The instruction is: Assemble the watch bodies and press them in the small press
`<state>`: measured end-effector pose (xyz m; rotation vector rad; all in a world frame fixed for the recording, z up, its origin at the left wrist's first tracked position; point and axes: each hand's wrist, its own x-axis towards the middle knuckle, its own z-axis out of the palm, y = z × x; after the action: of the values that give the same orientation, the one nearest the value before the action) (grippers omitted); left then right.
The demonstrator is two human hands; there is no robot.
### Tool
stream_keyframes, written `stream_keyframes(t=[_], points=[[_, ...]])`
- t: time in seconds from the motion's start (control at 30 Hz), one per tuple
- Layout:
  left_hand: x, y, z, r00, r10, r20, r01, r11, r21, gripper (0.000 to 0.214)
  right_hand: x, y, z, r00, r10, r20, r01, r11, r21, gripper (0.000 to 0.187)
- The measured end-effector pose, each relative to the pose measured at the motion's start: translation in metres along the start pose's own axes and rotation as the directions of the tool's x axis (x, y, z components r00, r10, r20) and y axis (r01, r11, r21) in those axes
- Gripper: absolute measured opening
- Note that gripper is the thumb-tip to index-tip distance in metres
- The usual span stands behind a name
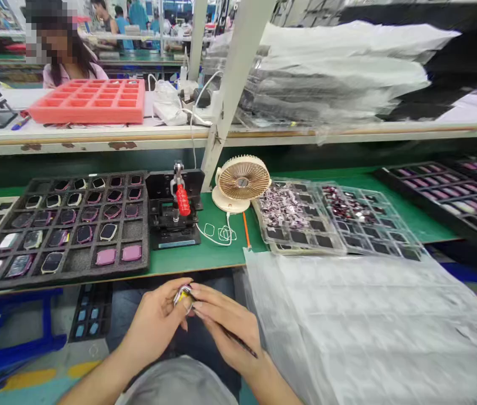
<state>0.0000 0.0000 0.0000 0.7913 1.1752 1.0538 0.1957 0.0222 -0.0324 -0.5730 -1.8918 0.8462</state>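
Observation:
Above my lap, my left hand (154,318) is closed on a small watch case (184,295) with a pale rim and something yellow inside. My right hand (230,326) meets it from the other side, fingertips at the case's edge. A slim black tool (241,342) runs through the right hand, its rear end sticking out below the fingers; its tip is hard to make out at the case. A black foam tray (73,269) on the bench ahead left holds several watch cases, including two purple ones (131,253). A clamp press with a red handle (183,200) stands beside it.
A small fan (242,180) stands behind a cable and thin ring gaskets (225,233). To the right are clear trays of small parts (283,207), translucent sheeting (373,315) and dark trays (453,194). A red tray (90,115) sits on the shelf; a person (73,70) is behind it.

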Motion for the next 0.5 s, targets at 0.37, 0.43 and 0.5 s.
stream_keyframes(t=[0.37, 0.43, 0.5], points=[[0.012, -0.007, -0.007, 0.979, -0.093, 0.181, 0.163, 0.889, -0.427, 0.031, -0.01, 0.01, 0.033, 0.909, 0.148, -0.391, -0.094, 0.984, 0.153, 0.041], [0.018, -0.011, -0.009, 0.985, -0.102, 0.14, 0.157, 0.866, -0.475, 0.028, -0.004, 0.014, 0.033, 0.843, 0.234, -0.484, -0.166, 0.97, 0.179, 0.03], [0.025, -0.015, -0.01, 0.99, -0.115, 0.087, 0.143, 0.859, -0.491, 0.028, 0.01, 0.025, 0.026, 0.738, 0.327, -0.591, -0.296, 0.943, 0.152, 0.019]])
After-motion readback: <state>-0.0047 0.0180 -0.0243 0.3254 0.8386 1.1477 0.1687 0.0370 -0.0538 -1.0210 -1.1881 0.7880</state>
